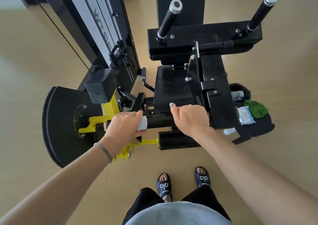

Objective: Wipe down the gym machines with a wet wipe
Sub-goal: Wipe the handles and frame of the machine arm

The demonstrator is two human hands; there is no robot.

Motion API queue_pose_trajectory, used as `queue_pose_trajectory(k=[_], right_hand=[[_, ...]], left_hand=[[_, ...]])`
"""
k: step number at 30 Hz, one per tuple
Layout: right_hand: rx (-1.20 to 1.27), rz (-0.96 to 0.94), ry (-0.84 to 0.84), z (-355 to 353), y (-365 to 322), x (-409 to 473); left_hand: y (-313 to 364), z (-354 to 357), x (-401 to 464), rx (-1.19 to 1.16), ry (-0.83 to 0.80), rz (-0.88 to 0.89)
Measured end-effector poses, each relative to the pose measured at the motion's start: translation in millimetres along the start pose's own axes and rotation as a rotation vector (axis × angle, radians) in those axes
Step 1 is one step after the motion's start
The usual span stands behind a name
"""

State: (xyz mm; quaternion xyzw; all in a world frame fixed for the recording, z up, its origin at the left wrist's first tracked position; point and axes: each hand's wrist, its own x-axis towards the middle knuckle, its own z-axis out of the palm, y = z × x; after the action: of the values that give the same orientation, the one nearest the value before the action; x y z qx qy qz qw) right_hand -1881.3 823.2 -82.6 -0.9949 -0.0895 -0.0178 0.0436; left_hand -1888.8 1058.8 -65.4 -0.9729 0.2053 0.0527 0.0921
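Observation:
A black and yellow gym machine (173, 87) stands in front of me, seen from above. My left hand (123, 124) presses a folded white wet wipe (142, 123) against the upper black roller pad (160, 121), near its left end. My right hand (191, 116) grips the right part of that same roller pad, thumb lying along the top. A second black roller pad (179, 141) sits lower, just in front of my arms. The black seat (172, 88) lies beyond the hands.
A black bag (254, 121) on the floor to the right holds a wet wipe pack (246, 115) and a green cloth (256, 109). The weight stack tower (103, 26) rises at the left, a black round guard (62, 121) below it. My sandalled feet (182, 183) stand on the wooden floor (34, 69).

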Motion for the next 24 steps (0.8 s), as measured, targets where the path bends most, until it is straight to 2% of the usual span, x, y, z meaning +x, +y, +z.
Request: queue_pose_trajectory(k=[7,11,14,16,21,24], right_hand=[[-0.017,0.069,0.034,2.5,-3.0,0.4],[-0.037,0.067,0.081,3.0,-3.2,0.0],[-0.050,0.079,0.110,6.0,-4.9,-0.3],[-0.036,0.073,0.153,7.2,-5.6,-0.8],[-0.023,0.052,0.204,12.9,-3.5,-1.0],[-0.013,0.052,0.233,14.1,-2.5,-1.3]], left_hand=[[73.6,-7.2,36.1,-0.084,0.076,0.043],[8.5,6.0,-6.3,-0.071,0.177,0.099],[-45.2,22.5,-41.9,0.074,0.190,0.067],[-40.3,25.8,-43.1,0.142,0.153,0.042],[33.2,30.3,-24.9,0.111,0.175,0.055],[19.4,27.3,-33.0,0.124,0.223,0.060]])
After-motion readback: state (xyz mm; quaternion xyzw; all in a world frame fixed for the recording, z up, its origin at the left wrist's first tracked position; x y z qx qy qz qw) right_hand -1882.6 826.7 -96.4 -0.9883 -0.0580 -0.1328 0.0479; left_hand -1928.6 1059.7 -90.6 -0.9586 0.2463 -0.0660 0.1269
